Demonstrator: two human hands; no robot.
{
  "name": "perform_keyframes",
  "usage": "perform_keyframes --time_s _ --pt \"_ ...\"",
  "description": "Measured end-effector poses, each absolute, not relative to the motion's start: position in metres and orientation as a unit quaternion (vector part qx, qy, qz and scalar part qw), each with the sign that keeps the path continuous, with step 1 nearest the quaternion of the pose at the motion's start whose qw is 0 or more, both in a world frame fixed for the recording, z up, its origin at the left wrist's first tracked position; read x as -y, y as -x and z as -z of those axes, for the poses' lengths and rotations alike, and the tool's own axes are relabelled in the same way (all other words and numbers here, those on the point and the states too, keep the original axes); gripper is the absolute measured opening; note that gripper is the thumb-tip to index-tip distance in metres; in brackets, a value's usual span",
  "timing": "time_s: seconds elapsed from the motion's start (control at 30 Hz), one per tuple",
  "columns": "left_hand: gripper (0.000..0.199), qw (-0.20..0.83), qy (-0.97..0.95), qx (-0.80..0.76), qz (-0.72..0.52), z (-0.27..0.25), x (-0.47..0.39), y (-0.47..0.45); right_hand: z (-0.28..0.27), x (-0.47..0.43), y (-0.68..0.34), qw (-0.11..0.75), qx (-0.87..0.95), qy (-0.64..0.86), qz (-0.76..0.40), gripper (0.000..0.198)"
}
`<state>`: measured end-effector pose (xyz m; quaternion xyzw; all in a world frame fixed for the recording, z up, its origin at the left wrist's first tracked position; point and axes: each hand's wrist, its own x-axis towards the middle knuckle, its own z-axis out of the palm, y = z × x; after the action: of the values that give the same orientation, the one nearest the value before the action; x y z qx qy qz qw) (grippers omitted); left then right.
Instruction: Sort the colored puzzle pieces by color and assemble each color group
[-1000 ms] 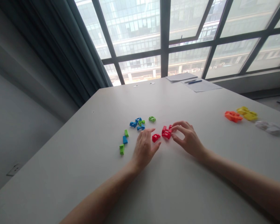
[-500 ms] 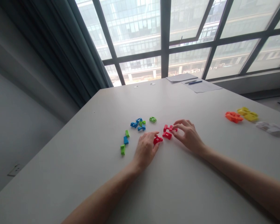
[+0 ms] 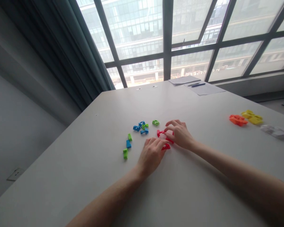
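Several small red plastic blocks lie close together between my hands at the middle of the white table. My left hand is closed with its fingertips and thumb on the nearest red block. My right hand reaches over from the right, its thumb and fingers pinching the far red block, which has a notched shape. Under the right fingers another red block shows in part; the hand hides the rest.
Left of my hands are a blue block, a green block and a small blue and green cluster. Orange blocks, yellow blocks and white blocks lie far right. Papers and a pen rest by the window.
My right hand has moved left, bringing the far red block with it. My left hand has shifted slightly right and nearer with its red block. The hands are now closer together.
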<state>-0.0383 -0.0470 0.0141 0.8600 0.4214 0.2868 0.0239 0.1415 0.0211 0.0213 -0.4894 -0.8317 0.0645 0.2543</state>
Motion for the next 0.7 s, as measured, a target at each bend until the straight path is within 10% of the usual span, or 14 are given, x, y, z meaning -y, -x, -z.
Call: perform_keyframes --time_s 0.7 --pt "0.024 0.038 -0.833 -0.457 -0.309 -0.015 0.047 0.041 -0.018 -0.002 -0.183 0.247 0.85 0.414 -0.213 0.026"
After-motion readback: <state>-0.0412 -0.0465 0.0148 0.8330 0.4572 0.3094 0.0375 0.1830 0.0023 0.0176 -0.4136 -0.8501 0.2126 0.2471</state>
